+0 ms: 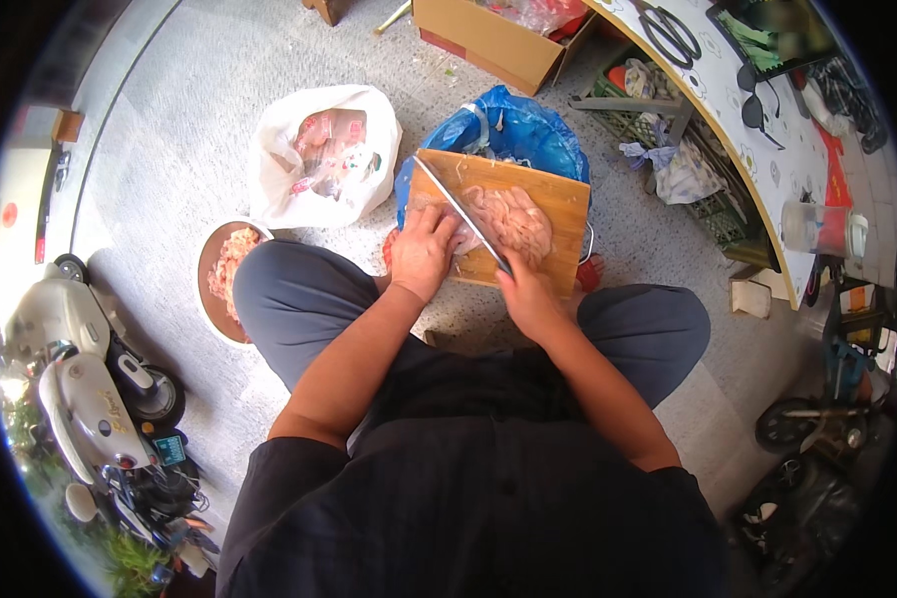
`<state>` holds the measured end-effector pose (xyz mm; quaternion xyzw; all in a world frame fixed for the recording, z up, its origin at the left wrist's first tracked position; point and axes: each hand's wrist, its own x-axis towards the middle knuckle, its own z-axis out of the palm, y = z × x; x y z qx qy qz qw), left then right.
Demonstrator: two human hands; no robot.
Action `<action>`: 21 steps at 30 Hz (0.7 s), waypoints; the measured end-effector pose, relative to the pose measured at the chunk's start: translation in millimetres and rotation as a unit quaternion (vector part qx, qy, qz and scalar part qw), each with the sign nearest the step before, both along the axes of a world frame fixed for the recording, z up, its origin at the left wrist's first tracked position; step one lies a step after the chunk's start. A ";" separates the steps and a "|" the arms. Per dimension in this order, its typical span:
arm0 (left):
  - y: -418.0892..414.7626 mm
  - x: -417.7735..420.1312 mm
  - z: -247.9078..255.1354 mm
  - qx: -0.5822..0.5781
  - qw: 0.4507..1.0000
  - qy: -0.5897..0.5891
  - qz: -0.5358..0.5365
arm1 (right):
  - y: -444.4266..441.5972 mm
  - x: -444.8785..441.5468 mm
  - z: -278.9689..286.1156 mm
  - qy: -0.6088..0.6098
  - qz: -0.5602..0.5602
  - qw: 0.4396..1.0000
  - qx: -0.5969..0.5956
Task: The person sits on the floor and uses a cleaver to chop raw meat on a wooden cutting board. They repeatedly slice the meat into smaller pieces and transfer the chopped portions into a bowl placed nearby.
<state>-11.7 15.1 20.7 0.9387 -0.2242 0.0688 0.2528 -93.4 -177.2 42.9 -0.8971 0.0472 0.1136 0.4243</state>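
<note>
My right hand grips the handle of a kitchen knife, its long blade slanting across a wooden cutting board. Left of the blade, my left hand presses down on a piece of pale raw meat, fingers close to the knife; the palm hides part of this meat. A heap of sliced raw meat lies to the right of the blade. The board sits tilted in front of my knees, partly covering a container lined with a blue plastic bag.
Beside my left knee stands a bowl of cut meat. An opened white plastic bag holds packaging. Beyond are a cardboard box and, at right, a table above a green crate. A scooter stands at left.
</note>
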 end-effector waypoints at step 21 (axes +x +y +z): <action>0.4 -0.6 1.1 -0.038 0.999 0.004 -0.004 | -6.0 0.7 17.9 0.001 0.011 1.000 -0.005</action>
